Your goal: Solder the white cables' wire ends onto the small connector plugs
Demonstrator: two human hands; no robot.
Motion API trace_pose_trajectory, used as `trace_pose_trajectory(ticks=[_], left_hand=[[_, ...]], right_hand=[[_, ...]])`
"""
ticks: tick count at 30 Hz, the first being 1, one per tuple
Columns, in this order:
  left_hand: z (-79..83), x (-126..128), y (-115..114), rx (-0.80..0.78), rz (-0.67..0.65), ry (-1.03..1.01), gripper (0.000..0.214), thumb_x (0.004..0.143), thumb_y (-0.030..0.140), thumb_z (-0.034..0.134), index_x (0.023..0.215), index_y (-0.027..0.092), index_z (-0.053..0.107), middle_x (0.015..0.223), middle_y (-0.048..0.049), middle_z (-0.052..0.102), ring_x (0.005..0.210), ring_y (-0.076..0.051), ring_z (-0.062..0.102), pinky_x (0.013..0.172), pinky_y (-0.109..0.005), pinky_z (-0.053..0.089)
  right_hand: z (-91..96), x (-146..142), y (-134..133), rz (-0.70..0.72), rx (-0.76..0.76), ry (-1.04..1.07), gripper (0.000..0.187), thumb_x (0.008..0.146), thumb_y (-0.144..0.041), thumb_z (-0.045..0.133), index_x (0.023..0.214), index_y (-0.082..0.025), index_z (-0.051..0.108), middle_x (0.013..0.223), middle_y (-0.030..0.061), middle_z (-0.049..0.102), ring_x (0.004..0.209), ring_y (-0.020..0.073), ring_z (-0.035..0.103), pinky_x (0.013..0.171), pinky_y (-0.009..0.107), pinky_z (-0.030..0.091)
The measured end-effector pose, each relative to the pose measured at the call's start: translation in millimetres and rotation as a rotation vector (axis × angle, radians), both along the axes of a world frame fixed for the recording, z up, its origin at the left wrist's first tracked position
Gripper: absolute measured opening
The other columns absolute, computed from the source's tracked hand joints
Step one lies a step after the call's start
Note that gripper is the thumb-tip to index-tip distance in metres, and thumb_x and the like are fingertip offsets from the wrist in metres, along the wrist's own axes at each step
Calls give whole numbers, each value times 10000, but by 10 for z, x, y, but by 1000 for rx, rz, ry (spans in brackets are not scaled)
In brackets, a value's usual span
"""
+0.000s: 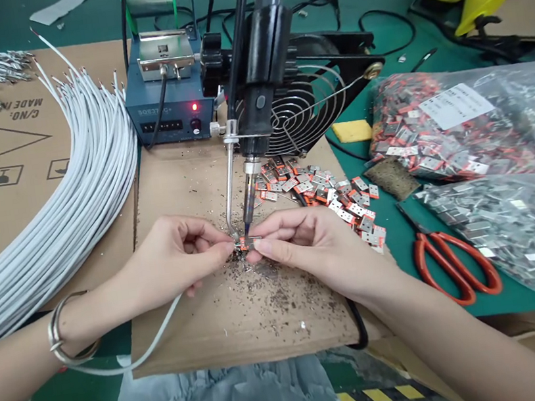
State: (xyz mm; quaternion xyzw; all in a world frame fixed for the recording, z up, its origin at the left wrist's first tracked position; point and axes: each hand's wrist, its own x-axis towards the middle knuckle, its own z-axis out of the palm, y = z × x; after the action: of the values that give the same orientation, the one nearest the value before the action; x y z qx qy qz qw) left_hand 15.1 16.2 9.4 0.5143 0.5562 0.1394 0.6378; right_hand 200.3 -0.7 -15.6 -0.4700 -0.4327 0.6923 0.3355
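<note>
My left hand (182,252) pinches a white cable (163,328) close to its end; the rest of the cable runs down and left below my wrist. My right hand (310,241) grips a small USB connector (252,241) with an orange insert, partly covered by my fingers. The cable end meets the orange part, directly under the tip of a mounted soldering iron (248,196). Whether the tip touches the joint I cannot tell. Beside it a thin bent metal feed tube (231,185) points down to the same spot.
A pile of USB connectors (320,190) lies right of the iron, before a fan (306,105). Farther right are red-handled scissors (448,261) and bags of metal parts (505,227). A bundle of white cables (93,165) spreads left of a blue soldering controller (169,108).
</note>
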Motion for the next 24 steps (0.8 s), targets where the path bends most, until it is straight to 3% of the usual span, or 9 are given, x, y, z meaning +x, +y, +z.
trace_pose_trajectory(ticks=[24], left_hand=[[-36, -11, -20, 34, -33, -10, 66, 729, 192, 606, 689, 140, 599, 426, 89, 465, 321, -35, 412, 318, -123, 365]], right_hand=[[6, -2, -6, 6, 3, -5, 134, 669, -244, 760, 755, -188, 674, 674, 8, 733, 665, 110, 691, 621, 173, 516]])
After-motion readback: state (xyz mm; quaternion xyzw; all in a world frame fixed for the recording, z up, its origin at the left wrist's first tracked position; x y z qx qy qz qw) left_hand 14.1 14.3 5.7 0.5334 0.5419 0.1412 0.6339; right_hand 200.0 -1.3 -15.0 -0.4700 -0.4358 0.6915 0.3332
